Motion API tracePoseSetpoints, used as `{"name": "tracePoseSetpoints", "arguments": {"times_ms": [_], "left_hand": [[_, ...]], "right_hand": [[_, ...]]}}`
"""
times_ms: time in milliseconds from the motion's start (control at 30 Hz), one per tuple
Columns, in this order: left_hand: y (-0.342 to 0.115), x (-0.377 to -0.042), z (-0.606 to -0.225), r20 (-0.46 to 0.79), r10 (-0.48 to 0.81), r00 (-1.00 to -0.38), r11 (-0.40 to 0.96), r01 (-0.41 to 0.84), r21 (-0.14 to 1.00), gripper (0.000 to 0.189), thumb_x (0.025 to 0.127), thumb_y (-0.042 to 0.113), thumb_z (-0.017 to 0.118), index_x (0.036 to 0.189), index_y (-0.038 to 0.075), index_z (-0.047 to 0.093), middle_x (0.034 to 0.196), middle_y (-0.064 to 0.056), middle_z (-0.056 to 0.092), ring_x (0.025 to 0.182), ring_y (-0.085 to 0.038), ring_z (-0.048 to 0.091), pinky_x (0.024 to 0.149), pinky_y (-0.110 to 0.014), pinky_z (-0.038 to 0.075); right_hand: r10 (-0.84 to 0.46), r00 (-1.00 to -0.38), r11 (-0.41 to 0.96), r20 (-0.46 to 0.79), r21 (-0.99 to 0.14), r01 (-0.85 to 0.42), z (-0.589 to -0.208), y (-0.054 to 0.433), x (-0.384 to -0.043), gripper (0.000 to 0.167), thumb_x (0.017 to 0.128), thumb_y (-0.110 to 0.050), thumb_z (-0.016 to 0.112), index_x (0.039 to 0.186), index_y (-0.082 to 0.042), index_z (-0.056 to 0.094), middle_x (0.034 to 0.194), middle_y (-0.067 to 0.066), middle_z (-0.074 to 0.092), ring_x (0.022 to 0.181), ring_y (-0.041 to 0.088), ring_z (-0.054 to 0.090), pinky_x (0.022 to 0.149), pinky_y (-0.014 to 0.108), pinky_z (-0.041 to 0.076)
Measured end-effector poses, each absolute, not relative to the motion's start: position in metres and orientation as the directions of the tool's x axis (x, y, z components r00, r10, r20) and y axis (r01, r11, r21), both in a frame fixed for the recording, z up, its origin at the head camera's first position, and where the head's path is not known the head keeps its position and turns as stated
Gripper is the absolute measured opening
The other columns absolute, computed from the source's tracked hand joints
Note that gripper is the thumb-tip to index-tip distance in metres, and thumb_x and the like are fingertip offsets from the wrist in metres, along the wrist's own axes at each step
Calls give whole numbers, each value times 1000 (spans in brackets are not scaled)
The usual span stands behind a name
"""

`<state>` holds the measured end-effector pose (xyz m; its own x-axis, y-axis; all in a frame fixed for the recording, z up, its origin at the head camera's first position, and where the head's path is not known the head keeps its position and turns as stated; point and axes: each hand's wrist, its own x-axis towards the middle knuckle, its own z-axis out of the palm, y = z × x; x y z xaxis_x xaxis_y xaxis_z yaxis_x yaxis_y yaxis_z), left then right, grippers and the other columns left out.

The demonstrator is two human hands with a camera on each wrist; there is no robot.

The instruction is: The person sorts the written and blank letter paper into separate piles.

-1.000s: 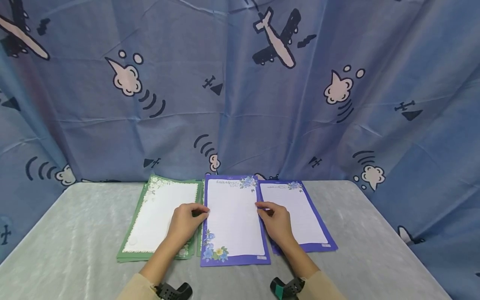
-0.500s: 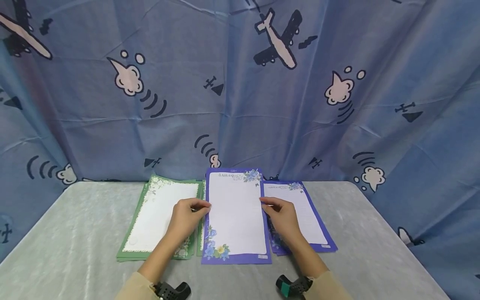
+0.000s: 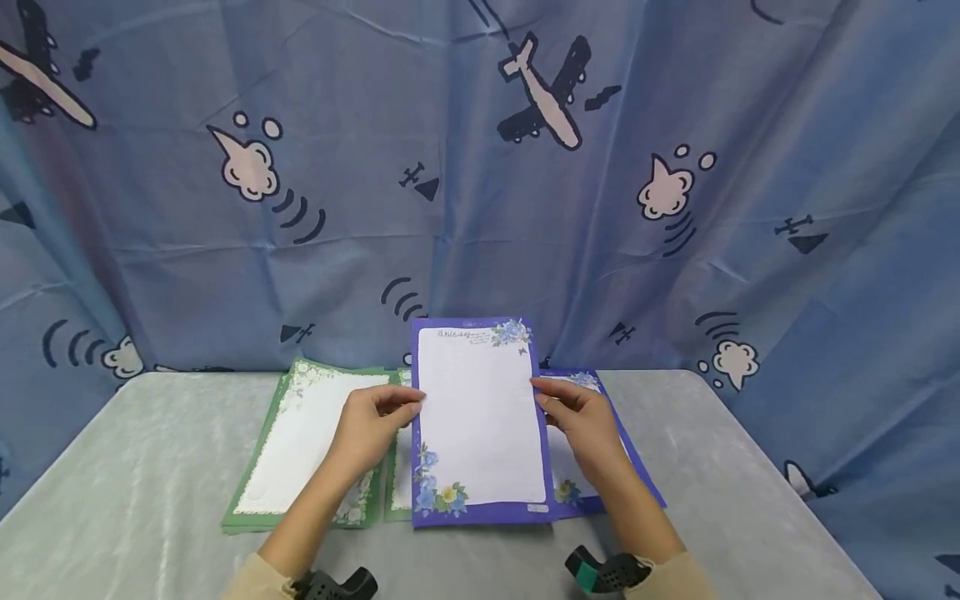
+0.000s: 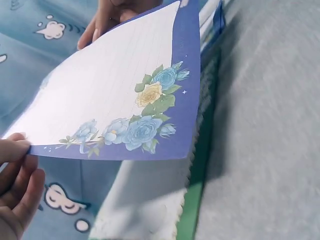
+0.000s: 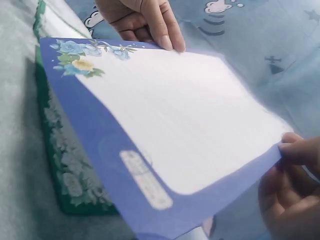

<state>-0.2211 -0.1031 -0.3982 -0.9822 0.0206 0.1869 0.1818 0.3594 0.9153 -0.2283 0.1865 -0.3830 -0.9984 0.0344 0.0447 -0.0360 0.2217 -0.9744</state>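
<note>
Between both hands a purple-bordered sheet of writing paper [image 3: 480, 417] is held up off the table, printed with blue and yellow flowers. My left hand [image 3: 375, 425] pinches its left edge between thumb and fingers. On the opposite edge, my right hand [image 3: 585, 421] pinches it the same way. Both wrist views show the sheet clear of the papers beneath, its near edge in the air. Green-bordered sheets [image 3: 300, 450] lie to the left, and another green-bordered sheet [image 3: 401, 475] is partly covered behind the held one. At the right lies another purple-bordered sheet [image 3: 581, 475], partly hidden by my right hand.
A pale grey cloth covers the table [image 3: 750, 500]. Behind its far edge hangs a blue curtain [image 3: 360, 208] printed with airplanes and clouds. Black camera mounts are strapped to both wrists above beige sleeves [image 3: 667, 579].
Both hands have lifted the purple-bordered sheet upward from the papers, its top edge rising over the table's far edge. The right hand has shifted to the right. The other sheets stay put.
</note>
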Motion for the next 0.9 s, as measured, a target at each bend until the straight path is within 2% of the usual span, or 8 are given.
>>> {"name": "tracePoseSetpoints", "arguments": {"times_ms": [167,267,533,900], "left_hand": [[-97,-221,-384,187,55,-981,302,195,933,18,97,12,68,111,13,78,106,-6,76,89,-14,69,79,-23,58],[-93,-221,-376,182,62,-981,263,192,945,19,97,13,67,113,13,77,108,-7,76,91,-15,69,80,-25,58],[-81,-221,-357,163,74,-984,199,175,964,20,98,16,66,116,15,76,115,-4,74,96,-16,69,87,-30,59],[-48,-221,-337,202,106,-973,70,210,975,21,97,14,68,116,11,76,118,-5,74,96,-16,68,85,-27,58]], "right_hand": [[34,-998,156,52,-987,-46,-370,194,-225,34,100,-11,62,133,-1,64,111,-8,69,97,6,65,87,18,56],[38,-999,111,35,-993,-31,-362,198,-222,36,101,-12,61,136,-1,62,108,-12,68,98,6,66,88,17,55],[50,-999,5,14,-1000,-14,-349,209,-218,34,101,-13,61,134,-7,65,106,-12,70,96,7,66,85,18,56],[94,-994,-80,48,-995,-56,-336,223,-214,28,100,-10,61,126,-15,72,107,-11,70,94,6,67,82,16,56]]}}
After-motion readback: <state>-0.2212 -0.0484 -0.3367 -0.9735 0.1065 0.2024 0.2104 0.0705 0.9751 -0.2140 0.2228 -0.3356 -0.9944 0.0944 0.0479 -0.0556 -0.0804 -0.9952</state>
